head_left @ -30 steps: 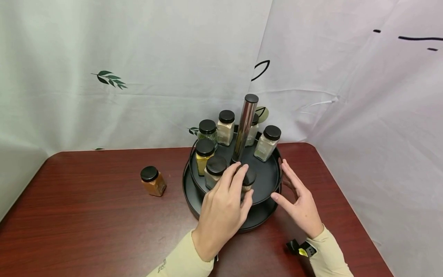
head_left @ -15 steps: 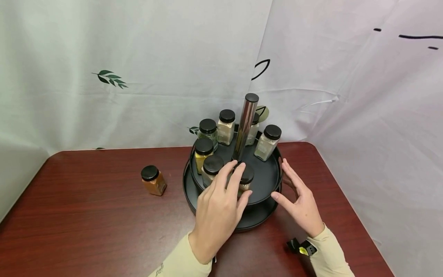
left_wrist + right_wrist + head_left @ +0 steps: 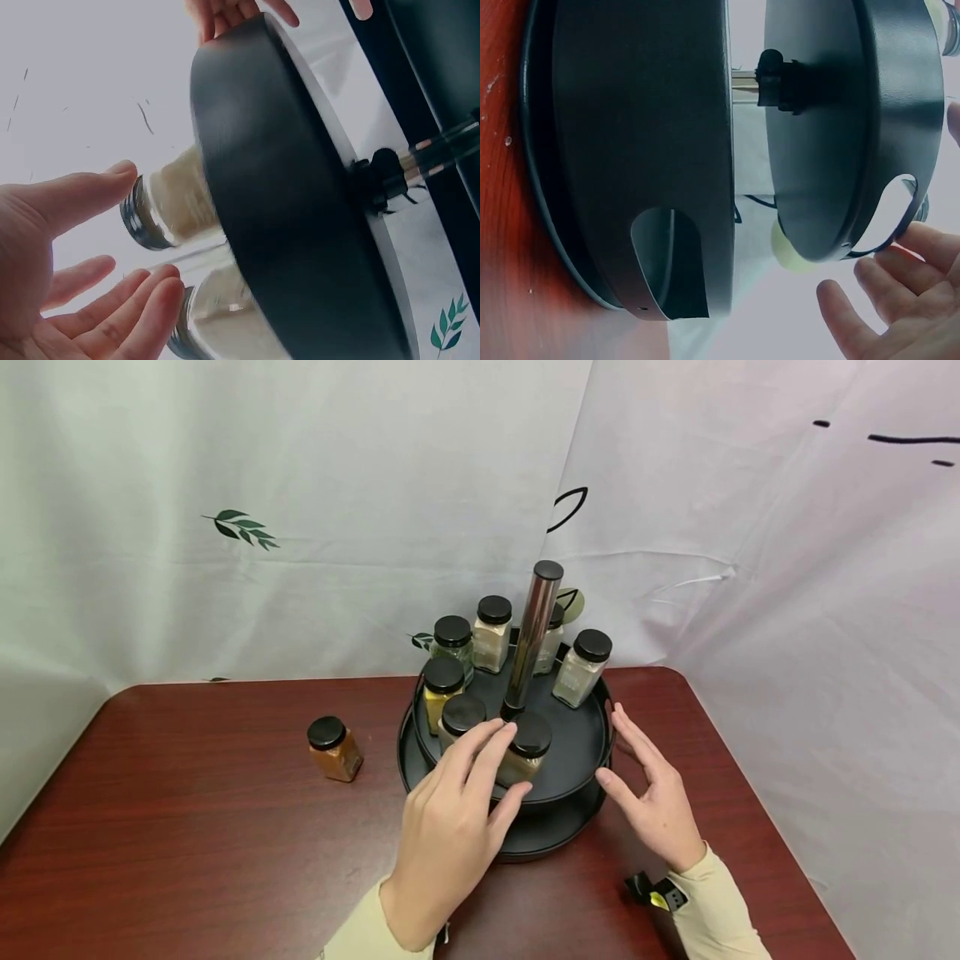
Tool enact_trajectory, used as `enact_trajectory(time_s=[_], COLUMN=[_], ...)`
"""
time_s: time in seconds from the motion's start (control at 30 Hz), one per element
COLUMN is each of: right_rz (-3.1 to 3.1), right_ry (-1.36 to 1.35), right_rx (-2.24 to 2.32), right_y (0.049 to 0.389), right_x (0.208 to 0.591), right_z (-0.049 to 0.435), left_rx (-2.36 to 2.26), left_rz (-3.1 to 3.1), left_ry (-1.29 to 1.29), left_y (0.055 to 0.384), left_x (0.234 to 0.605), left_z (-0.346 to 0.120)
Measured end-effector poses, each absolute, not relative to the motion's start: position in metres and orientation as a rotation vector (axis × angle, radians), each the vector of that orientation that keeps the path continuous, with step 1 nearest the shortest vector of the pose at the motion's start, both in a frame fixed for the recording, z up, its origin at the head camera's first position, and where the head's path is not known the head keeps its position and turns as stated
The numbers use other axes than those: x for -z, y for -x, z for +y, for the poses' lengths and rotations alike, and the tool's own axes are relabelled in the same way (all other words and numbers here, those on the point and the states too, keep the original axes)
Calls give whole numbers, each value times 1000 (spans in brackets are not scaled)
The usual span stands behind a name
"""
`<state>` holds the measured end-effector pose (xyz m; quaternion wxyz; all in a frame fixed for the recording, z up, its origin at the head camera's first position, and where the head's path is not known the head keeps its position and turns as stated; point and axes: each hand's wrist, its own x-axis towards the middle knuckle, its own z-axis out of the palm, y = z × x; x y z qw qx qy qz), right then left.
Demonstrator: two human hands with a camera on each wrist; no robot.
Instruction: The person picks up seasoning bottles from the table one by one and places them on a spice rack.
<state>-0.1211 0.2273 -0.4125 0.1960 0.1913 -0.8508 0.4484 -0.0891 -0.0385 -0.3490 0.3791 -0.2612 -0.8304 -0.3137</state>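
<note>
A two-tier black turntable rack stands on the table, its upper tray [image 3: 573,760] bearing several square glass spice jars with black lids. My left hand [image 3: 450,827] hovers at the tray's front, thumb and fingers spread and relaxed. Close by its fingertips is the front spice jar [image 3: 531,739], upright on the upper tray; the left wrist view has that jar [image 3: 180,195] with a gap between lid and fingers. On the right side, my right hand [image 3: 658,806] has loosely bent fingers at the upper tray's rim, touching it near the cutout [image 3: 889,214]. Fingers partly hide another jar [image 3: 461,718].
A spice jar [image 3: 335,752] with orange-brown contents stands apart on the red-brown table [image 3: 187,827], left of the rack. A metal post [image 3: 534,635] rises through the trays. The lower tray [image 3: 551,837] sits beneath. White curtain [image 3: 360,527] hangs behind.
My left hand has drawn back down and to the left from the front spice jar, which shows more fully now. My right hand stays by the rim, nearly still.
</note>
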Motion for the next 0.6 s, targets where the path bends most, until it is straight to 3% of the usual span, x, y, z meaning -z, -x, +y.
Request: enact_trajectory(time_s=[0.6], right_rz=[-2293], right_ry=[-434], right_rx=[-1237], right_y=[122], right_x=[410], right_z=[224], left_rx=[878], left_rz=[-1942], left_ry=[675], left_y=[107], left_x=[335], left_z=[-100])
